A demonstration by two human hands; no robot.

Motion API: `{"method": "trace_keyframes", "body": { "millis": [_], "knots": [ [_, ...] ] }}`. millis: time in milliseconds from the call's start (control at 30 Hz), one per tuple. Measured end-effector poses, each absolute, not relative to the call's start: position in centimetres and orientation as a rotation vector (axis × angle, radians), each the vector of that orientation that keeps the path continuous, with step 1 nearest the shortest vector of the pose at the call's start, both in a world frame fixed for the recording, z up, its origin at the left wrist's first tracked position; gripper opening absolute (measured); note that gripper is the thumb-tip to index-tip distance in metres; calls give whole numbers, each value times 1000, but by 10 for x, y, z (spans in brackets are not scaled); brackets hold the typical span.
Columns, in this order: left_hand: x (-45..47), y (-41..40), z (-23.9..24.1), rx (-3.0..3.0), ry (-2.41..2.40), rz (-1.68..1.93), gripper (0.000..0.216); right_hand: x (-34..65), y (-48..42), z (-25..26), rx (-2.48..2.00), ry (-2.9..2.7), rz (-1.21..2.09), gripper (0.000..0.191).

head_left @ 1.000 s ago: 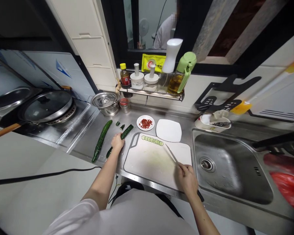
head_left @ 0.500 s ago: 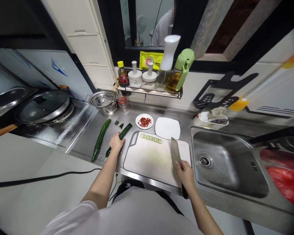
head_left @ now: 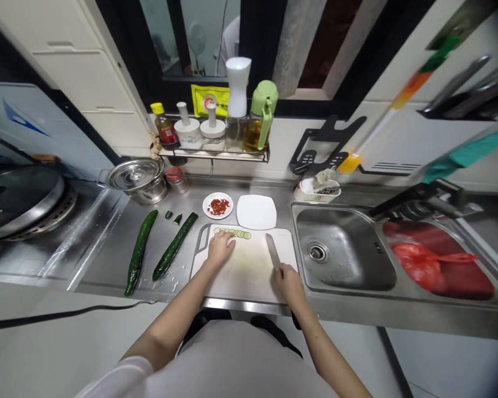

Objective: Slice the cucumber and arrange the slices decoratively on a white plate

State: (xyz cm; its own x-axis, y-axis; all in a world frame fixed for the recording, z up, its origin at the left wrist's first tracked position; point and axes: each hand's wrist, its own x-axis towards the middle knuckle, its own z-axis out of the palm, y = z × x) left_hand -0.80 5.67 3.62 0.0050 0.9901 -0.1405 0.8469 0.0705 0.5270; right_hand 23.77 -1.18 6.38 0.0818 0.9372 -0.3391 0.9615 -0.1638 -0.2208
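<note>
My left hand (head_left: 221,247) rests on the white cutting board (head_left: 249,271), fingers curled over the left end of a row of cucumber slices (head_left: 237,233). My right hand (head_left: 289,281) grips the handle of a cleaver (head_left: 273,250), whose blade lies over the board's right part. Two whole cucumbers (head_left: 139,250) (head_left: 175,245) lie on the steel counter left of the board, with two small cut ends (head_left: 173,216) behind them.
A small plate of red chilli (head_left: 218,205) and an empty white square plate (head_left: 256,211) sit behind the board. A lidded steel pot (head_left: 138,179) stands at the back left, a condiment rack (head_left: 213,132) above. The sink (head_left: 340,249) is right; a red bag (head_left: 419,262) lies in the far basin.
My left hand left the cucumber on the counter and moved right onto the board by the slices. My right hand brought the cleaver in over the board. The view shifted right.
</note>
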Motion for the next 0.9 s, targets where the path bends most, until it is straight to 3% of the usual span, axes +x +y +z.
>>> {"method": "trace_keyframes", "body": {
  "millis": [333,733,900],
  "knots": [
    [45,89,30,2014,1861,159,34,226,-10,75,2210,1823,-806,27],
    [46,85,42,1941,1792,312,18,227,-9,74,2193,1834,-797,27],
    [26,53,41,1605,1760,405,11,231,-8,69,2191,1864,-806,27]
  ]
}}
